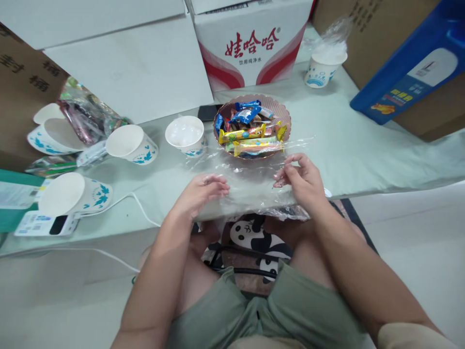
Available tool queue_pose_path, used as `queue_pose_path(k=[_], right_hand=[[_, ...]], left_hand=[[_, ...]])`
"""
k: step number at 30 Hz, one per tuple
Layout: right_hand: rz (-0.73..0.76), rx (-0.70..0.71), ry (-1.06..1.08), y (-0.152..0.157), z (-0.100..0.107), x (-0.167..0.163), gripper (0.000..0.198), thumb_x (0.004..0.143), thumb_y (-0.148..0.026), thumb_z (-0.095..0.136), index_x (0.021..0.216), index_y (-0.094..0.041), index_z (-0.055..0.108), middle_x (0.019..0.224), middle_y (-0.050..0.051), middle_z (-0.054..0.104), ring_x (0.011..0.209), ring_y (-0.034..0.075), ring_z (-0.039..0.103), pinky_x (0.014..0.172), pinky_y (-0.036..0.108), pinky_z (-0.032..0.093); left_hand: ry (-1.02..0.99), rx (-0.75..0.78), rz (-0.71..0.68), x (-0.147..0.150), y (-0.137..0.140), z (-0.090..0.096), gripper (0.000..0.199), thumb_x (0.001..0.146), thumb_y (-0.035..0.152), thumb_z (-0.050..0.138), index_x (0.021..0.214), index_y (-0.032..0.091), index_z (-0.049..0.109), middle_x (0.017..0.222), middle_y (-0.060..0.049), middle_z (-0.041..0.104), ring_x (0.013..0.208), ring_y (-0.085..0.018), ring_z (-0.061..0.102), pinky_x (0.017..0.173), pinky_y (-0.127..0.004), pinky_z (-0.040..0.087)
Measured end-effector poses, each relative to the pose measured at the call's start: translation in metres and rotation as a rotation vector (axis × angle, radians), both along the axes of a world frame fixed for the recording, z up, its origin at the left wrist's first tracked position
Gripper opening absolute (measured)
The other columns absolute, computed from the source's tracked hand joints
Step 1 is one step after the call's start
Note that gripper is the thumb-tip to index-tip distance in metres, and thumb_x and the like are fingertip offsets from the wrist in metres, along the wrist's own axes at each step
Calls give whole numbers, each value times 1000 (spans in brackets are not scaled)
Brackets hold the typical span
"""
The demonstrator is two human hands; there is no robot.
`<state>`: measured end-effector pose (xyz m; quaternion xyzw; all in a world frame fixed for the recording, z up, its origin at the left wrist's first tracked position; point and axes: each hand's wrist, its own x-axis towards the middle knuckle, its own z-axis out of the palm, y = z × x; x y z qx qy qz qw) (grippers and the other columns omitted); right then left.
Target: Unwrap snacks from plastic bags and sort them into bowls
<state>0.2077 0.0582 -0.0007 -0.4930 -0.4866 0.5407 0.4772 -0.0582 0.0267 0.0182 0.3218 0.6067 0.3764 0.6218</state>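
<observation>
A thin sheet of clear plastic film point(250, 186) spans the space between my hands at the table's front edge, crumpled and hanging over it. My left hand point(203, 191) is closed at the film's left side, its fingers together and glints of plastic at the tips. On the other side, my right hand point(303, 179) pinches the film between thumb and fingers. Just beyond, a pinkish ribbed bowl point(281, 109) holds several wrapped snacks, among them yellow sticks point(242, 134) and blue packets point(247, 115). Part of the film overlaps the bowl's near rim.
Left of the bowl stand a paper cup with white contents point(196, 145) and an upright paper cup point(145, 150). Another paper cup point(98, 194) lies tilted by a white power bank point(45, 224) and cable. Behind are cartons point(250, 48); a blue jug point(403, 72) stands right.
</observation>
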Motion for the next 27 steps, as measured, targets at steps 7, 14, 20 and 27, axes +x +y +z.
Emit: queue_pose_path(k=[7, 14, 20, 27], right_hand=[[-53, 41, -28, 6, -2, 24, 47, 78, -71, 68, 96, -28, 61, 46, -9, 51, 32, 11, 42, 36, 26, 32], [41, 95, 210, 4, 4, 27, 22, 69, -41, 72, 67, -26, 57, 65, -2, 58, 48, 13, 51, 52, 32, 44], [-25, 132, 21, 6, -2, 28, 51, 81, -64, 47, 49, -25, 57, 60, 8, 59, 70, 26, 62, 68, 43, 51], [-61, 143, -133, 3, -8, 21, 31, 67, -38, 82, 84, -27, 58, 74, -3, 59, 64, 16, 57, 57, 28, 46]], left_hand=[[124, 103, 56, -26, -1, 15, 29, 69, 27, 68, 97, 19, 64, 59, 0, 68, 43, -13, 60, 42, -20, 43], [-80, 208, 144, -34, -5, 16, 11, 64, 24, 68, 68, 21, 58, 48, 2, 59, 36, -12, 49, 35, -19, 33], [-54, 122, 52, -36, 4, 8, 39, 74, 53, 62, 59, 17, 64, 65, -8, 68, 57, -16, 62, 56, -28, 52], [104, 376, 134, -22, 4, -3, 49, 55, 27, 88, 93, 22, 58, 89, 0, 66, 83, -18, 70, 67, -23, 51]])
